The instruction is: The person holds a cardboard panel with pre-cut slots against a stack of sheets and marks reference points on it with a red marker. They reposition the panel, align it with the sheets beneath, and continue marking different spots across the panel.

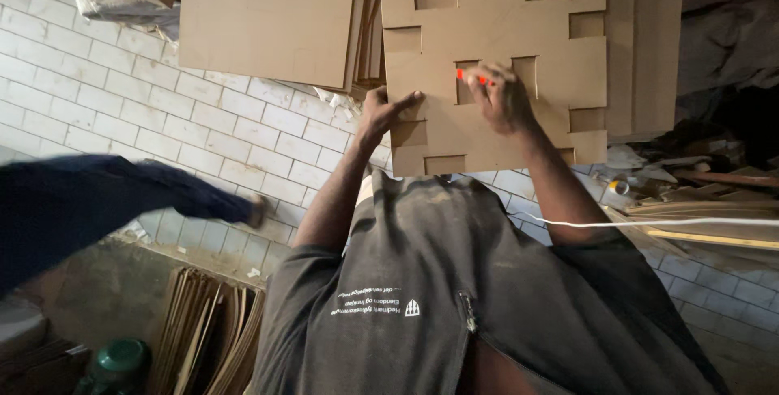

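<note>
A brown fibreboard panel (519, 30) with several square notches and cut-outs lies in front of me on other boards. My left hand (385, 115) grips the panel's left edge, thumb on top. My right hand (501, 99) rests on the panel's middle, between two rectangular cut-outs. Its fingers are closed on a small red marker (471, 78) whose tip touches the board beside the left cut-out. My dark grey shirt (454, 297) fills the lower middle of the view.
More plain boards (268, 17) are stacked at the top left on a white tiled floor (122, 94). Another person's dark blue clothed limb (97, 208) reaches in from the left. Thin sheets (211, 330) and a green round container (122, 362) sit bottom left. A white cord (665, 222) and wood scraps (706, 200) lie right.
</note>
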`<state>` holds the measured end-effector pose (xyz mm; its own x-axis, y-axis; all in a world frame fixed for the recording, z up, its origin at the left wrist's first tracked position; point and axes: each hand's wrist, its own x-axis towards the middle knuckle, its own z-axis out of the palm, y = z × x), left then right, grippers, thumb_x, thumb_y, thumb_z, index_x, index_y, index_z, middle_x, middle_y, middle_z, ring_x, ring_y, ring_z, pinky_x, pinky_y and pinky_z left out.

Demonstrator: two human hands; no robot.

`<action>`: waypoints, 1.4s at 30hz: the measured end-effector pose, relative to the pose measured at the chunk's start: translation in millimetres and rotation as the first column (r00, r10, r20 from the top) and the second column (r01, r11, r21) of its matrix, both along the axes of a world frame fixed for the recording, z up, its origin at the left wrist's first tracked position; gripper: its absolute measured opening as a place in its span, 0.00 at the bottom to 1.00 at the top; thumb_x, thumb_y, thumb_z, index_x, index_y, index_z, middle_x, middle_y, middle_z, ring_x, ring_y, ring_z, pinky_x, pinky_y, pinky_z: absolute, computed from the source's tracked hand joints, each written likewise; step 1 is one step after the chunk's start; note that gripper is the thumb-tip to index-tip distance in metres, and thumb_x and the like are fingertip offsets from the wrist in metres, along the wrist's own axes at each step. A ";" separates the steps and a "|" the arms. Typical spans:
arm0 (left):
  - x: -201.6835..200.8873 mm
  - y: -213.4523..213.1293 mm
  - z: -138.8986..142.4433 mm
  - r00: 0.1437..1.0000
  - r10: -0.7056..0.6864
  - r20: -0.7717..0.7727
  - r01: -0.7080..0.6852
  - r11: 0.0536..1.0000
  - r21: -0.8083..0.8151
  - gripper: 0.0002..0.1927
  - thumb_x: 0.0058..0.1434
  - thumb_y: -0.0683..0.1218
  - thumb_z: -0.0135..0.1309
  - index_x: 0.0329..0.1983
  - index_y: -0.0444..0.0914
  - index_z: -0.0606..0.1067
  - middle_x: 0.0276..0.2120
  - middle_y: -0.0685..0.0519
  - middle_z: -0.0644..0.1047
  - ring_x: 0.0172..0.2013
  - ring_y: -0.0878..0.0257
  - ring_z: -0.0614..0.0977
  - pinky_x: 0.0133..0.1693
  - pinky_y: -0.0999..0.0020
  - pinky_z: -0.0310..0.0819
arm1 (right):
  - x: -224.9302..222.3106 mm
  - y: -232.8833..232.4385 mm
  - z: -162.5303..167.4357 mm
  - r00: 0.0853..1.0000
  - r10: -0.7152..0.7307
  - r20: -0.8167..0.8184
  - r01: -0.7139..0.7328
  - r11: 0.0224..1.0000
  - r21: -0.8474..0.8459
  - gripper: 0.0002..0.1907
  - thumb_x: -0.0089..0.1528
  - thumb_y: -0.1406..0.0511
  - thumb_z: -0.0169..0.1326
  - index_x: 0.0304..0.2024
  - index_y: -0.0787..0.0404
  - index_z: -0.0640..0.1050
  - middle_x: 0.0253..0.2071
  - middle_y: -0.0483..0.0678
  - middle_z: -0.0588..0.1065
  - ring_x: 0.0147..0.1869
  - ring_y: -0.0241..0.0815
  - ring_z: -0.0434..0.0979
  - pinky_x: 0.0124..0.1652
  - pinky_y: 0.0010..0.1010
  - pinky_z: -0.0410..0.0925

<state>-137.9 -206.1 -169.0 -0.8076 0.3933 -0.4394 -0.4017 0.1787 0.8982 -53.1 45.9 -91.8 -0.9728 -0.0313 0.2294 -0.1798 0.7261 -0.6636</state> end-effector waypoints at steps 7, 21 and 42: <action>8.8 3.4 23.6 0.818 0.040 -0.574 -0.276 0.903 -0.330 0.42 0.38 0.56 0.80 0.48 0.33 0.69 0.43 0.44 0.77 0.40 0.51 0.83 0.40 0.55 0.79 | 24.8 17.6 6.9 0.998 0.060 0.002 -0.058 0.961 0.269 0.13 0.71 0.63 0.50 0.35 0.61 0.80 0.35 0.52 0.80 0.39 0.54 0.79 0.43 0.46 0.68; 16.0 61.1 40.9 0.525 -0.653 -0.545 0.154 0.703 -0.694 0.47 0.52 0.34 0.54 0.75 0.50 0.56 0.50 0.36 0.70 0.34 0.38 0.82 0.31 0.44 0.75 | 22.2 89.0 -4.4 0.980 -0.195 -0.043 0.186 0.971 -0.153 0.12 0.74 0.63 0.49 0.46 0.63 0.80 0.42 0.53 0.81 0.44 0.55 0.81 0.46 0.41 0.72; 11.5 124.5 23.6 0.538 -0.757 -0.371 0.179 0.533 -0.827 0.72 0.38 0.70 0.74 0.72 0.28 0.49 0.56 0.35 0.69 0.47 0.42 0.81 0.42 0.49 0.78 | 19.2 100.9 -8.9 0.984 -0.102 -0.148 0.106 0.994 0.021 0.12 0.74 0.64 0.49 0.44 0.64 0.81 0.41 0.55 0.81 0.43 0.59 0.79 0.46 0.45 0.70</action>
